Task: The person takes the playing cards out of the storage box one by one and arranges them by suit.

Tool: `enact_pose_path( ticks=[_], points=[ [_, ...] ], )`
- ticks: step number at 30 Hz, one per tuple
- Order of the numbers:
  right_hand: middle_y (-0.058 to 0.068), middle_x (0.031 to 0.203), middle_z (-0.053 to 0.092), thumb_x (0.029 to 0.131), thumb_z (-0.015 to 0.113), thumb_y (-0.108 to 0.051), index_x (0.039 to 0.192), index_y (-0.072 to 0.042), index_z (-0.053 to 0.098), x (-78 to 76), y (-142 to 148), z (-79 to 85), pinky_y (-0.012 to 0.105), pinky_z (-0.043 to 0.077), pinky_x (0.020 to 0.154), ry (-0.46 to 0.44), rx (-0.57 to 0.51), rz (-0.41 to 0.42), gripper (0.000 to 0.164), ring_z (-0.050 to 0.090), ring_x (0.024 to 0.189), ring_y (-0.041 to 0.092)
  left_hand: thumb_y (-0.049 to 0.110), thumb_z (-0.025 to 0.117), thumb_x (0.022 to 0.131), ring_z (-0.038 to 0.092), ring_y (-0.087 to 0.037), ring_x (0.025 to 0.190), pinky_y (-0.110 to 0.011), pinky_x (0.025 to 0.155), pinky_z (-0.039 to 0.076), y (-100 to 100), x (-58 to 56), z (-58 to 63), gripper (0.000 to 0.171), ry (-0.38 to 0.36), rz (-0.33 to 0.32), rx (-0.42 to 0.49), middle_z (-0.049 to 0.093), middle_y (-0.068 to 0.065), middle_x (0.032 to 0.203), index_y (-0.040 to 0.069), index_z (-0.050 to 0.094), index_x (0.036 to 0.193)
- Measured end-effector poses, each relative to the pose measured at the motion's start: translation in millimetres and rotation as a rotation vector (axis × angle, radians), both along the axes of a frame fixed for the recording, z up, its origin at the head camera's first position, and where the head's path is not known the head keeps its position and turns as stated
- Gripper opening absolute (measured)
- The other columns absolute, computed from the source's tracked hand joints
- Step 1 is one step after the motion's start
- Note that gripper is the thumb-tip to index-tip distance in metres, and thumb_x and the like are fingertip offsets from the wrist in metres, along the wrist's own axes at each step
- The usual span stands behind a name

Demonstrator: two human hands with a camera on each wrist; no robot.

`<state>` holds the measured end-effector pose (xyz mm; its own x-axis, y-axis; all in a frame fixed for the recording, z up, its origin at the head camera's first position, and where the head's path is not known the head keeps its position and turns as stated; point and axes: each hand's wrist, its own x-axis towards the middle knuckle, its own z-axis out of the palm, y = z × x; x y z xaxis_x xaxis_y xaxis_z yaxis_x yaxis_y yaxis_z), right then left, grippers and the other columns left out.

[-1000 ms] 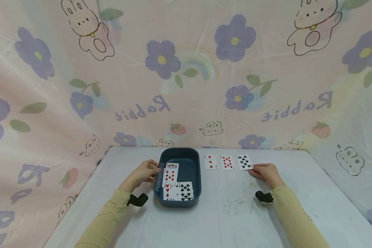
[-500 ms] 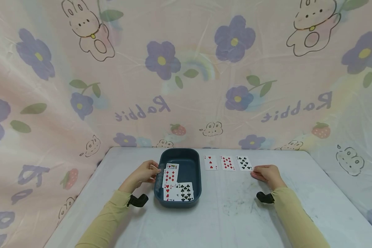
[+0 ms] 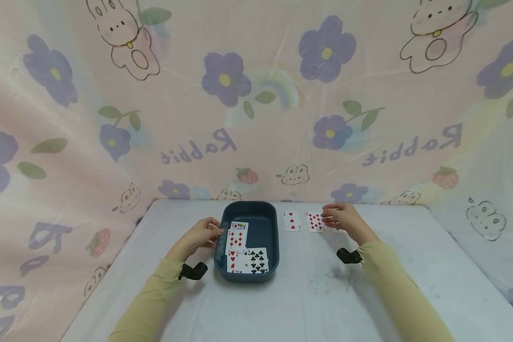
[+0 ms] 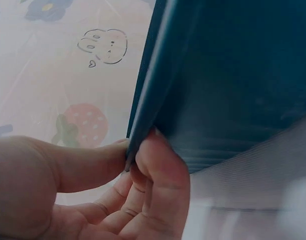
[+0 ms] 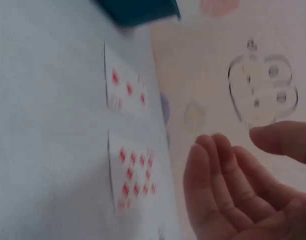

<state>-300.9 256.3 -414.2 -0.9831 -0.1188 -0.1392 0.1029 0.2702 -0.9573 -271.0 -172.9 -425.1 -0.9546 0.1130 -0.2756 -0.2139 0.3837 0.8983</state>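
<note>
In the head view, my left hand (image 3: 198, 236) pinches the left rim of a dark blue tray (image 3: 275, 242); the left wrist view shows the thumb and index finger (image 4: 162, 175) on either side of its wall. Face-up playing cards lie inside, among them a diamonds card (image 3: 237, 240) and a clubs card (image 3: 258, 260). My right hand (image 3: 346, 221) hovers over the row of cards right of the tray, holding nothing, its fingers loosely bent. That row has a three of hearts (image 3: 292, 221), a diamonds card (image 3: 314, 222) and a clubs card mostly hidden beneath the hand.
A white-covered table (image 3: 299, 304) bears everything, with faint smudges on its right half. Behind it hangs a pale curtain (image 3: 265, 137) printed with flowers and rabbits, close to the row of cards. Black wrist cameras (image 3: 193, 271) sit on both wrists.
My right hand has left the lower right corner of the clubs card, moving up and left over the row and now covering that card. The left hand stays on the tray rim.
</note>
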Motion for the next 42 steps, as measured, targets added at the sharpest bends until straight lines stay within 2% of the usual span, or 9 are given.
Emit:
enact_pose_path(
  ticks=[4, 9, 15, 18, 26, 31, 37, 42],
  points=[
    [0.028, 0.121, 0.056, 0.099, 0.051, -0.017, 0.131, 0.008, 0.044, -3.6, -30, 12.2, 0.038, 0.050, 0.088, -0.006, -0.021, 0.065, 0.041, 0.061, 0.105, 0.034, 0.011, 0.059, 0.095, 0.057, -0.020, 0.072, -0.030, 0.061, 0.052, 1, -2.8, 2.1, 0.026, -0.016, 0.005, 0.020, 0.058, -0.013, 0.094, 0.000, 0.048, 0.116],
    [0.029, 0.119, 0.057, 0.099, 0.052, -0.015, 0.128, 0.007, 0.048, -2.7, -67, 24.5, 0.040, 0.050, 0.087, -0.006, -0.055, 0.138, 0.037, 0.061, 0.105, 0.036, 0.010, 0.060, 0.094, 0.058, -0.020, 0.073, -0.031, 0.063, 0.053, -1, -0.8, 3.6, 0.028, -0.028, -0.003, 0.030, 0.058, -0.012, 0.093, -0.001, 0.048, 0.117],
    [0.026, 0.108, 0.063, 0.098, 0.052, -0.014, 0.123, 0.011, 0.051, -3.8, -104, 31.0, 0.040, 0.052, 0.082, 0.056, -0.095, 0.256, 0.035, 0.066, 0.094, 0.031, 0.012, 0.059, 0.095, 0.059, -0.020, 0.073, -0.033, 0.063, 0.053, -4, -1.4, 4.1, 0.026, -0.026, -0.050, 0.030, 0.058, -0.012, 0.090, -0.001, 0.048, 0.114],
    [0.023, 0.105, 0.064, 0.098, 0.052, -0.013, 0.124, 0.012, 0.050, -3.9, -122, 32.6, 0.039, 0.053, 0.082, 0.047, -0.103, 0.289, 0.036, 0.066, 0.095, 0.031, 0.014, 0.058, 0.095, 0.059, -0.020, 0.072, -0.032, 0.062, 0.053, -4, -3.3, 4.0, 0.023, -0.033, -0.061, 0.037, 0.057, -0.012, 0.088, -0.001, 0.049, 0.110],
    [0.026, 0.114, 0.061, 0.099, 0.051, -0.012, 0.126, 0.011, 0.050, -6.2, -166, 29.1, 0.037, 0.051, 0.085, -0.019, -0.105, 0.359, 0.036, 0.062, 0.104, 0.035, 0.011, 0.056, 0.096, 0.057, -0.018, 0.067, -0.030, 0.059, 0.053, -5, -5.3, 7.3, 0.017, -0.055, -0.063, 0.050, 0.057, -0.010, 0.082, -0.001, 0.049, 0.106],
    [0.031, 0.122, 0.055, 0.099, 0.050, -0.013, 0.127, 0.013, 0.049, -9.5, -188, 22.9, 0.042, 0.048, 0.091, -0.063, -0.112, 0.401, 0.038, 0.054, 0.114, 0.043, 0.011, 0.056, 0.096, 0.056, -0.017, 0.065, -0.030, 0.057, 0.053, -5, -6.7, 7.2, 0.015, -0.061, -0.051, 0.050, 0.057, -0.010, 0.079, 0.000, 0.050, 0.106],
    [0.030, 0.123, 0.055, 0.099, 0.049, -0.015, 0.123, 0.010, 0.053, -14.2, -200, 11.3, 0.045, 0.045, 0.094, -0.103, -0.067, 0.432, 0.035, 0.054, 0.115, 0.041, 0.011, 0.057, 0.096, 0.057, -0.017, 0.065, -0.031, 0.058, 0.054, -6, -7.7, 3.8, 0.017, -0.058, -0.056, 0.064, 0.057, -0.010, 0.081, 0.000, 0.049, 0.107],
    [0.028, 0.128, 0.052, 0.098, 0.051, -0.016, 0.127, 0.010, 0.051, -16.5, -204, 8.0, 0.046, 0.041, 0.099, -0.150, -0.033, 0.422, 0.039, 0.051, 0.119, 0.040, 0.012, 0.056, 0.097, 0.057, -0.017, 0.067, -0.029, 0.058, 0.053, -7, -8.0, 2.6, 0.018, -0.053, -0.062, 0.064, 0.057, -0.010, 0.082, 0.000, 0.049, 0.107]
  ],
)
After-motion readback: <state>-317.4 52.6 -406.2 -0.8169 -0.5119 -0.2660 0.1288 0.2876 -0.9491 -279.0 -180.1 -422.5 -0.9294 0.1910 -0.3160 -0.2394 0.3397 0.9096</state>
